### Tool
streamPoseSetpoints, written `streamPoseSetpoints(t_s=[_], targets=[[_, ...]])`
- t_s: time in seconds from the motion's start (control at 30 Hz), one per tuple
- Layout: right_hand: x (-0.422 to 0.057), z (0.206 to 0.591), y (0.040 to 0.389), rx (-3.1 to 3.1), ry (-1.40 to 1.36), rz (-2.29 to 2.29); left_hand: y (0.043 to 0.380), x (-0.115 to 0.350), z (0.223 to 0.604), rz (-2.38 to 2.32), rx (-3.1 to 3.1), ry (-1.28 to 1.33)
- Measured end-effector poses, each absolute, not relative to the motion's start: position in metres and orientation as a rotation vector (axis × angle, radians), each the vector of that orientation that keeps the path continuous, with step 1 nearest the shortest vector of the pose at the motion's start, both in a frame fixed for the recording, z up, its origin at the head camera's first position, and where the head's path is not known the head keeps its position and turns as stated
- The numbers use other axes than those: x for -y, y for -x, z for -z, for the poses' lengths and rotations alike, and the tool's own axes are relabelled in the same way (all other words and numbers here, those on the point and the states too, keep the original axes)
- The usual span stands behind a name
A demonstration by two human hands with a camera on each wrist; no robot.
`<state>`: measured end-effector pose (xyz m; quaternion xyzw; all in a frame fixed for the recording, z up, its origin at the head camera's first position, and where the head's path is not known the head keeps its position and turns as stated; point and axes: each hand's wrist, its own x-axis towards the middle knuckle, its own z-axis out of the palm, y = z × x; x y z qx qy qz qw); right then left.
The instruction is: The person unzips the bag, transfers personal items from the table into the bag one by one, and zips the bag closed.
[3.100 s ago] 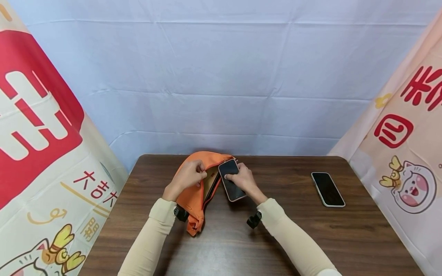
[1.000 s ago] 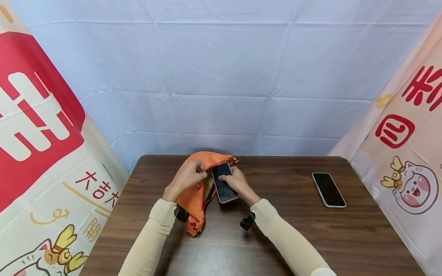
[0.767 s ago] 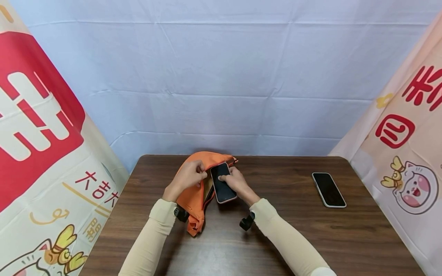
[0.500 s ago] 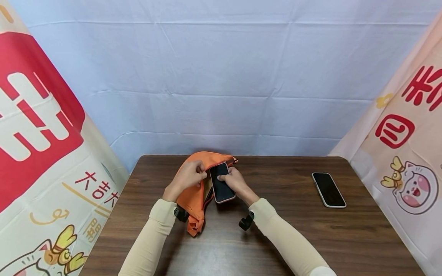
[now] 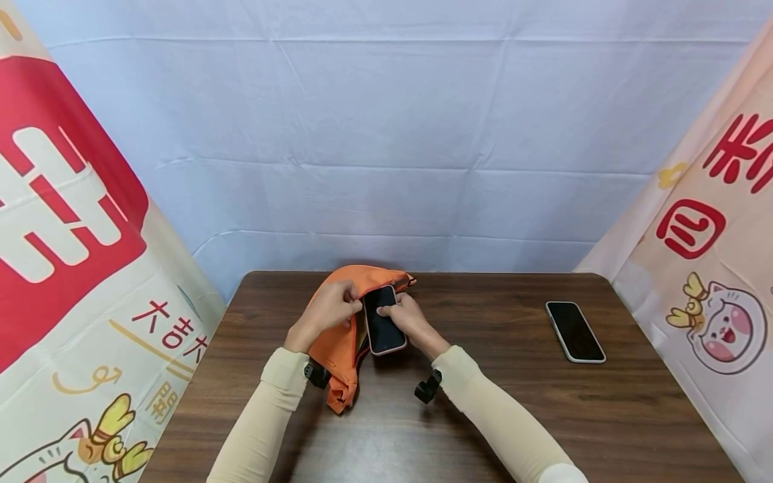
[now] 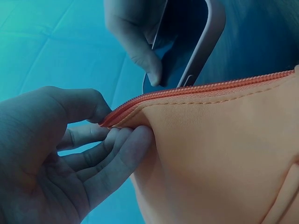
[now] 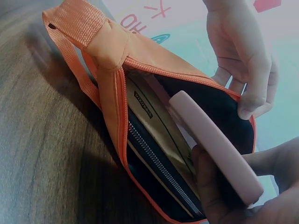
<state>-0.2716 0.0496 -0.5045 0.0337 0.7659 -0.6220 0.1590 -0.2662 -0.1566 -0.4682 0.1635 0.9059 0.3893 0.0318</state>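
Note:
An orange sling bag (image 5: 335, 347) lies on the left of the table, its zip undone. My left hand (image 5: 326, 308) pinches the bag's zip edge (image 6: 201, 89) between thumb and fingers, pulling the mouth wide. My right hand (image 5: 415, 320) grips a phone (image 5: 385, 334) in a pale pink case, thumb across the dark screen. In the right wrist view the phone (image 7: 219, 144) is tilted at the bag's mouth, over the dark lining, fingers behind it. Inside show a tan panel with a label (image 7: 143, 104) and a metal-toothed inner zip (image 7: 161, 163).
A second phone (image 5: 576, 333) in a white case lies screen up on the right of the brown wooden table (image 5: 495, 376). A pale cloth backdrop (image 5: 386, 147) rises behind the table, with printed banners on both sides.
My right hand has carried the pink-cased phone leftward from beside the bag into its mouth and turned it more upright. The left hand keeps its hold on the zip edge.

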Motion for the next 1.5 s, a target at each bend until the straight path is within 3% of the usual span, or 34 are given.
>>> streamPoseSetpoints(t_s=[1.5], targets=[[-0.035,0.513,0.271,-2.216,-0.089,1.764,0.266,0.157,0.468,-1.21,-2.784,-0.497]])
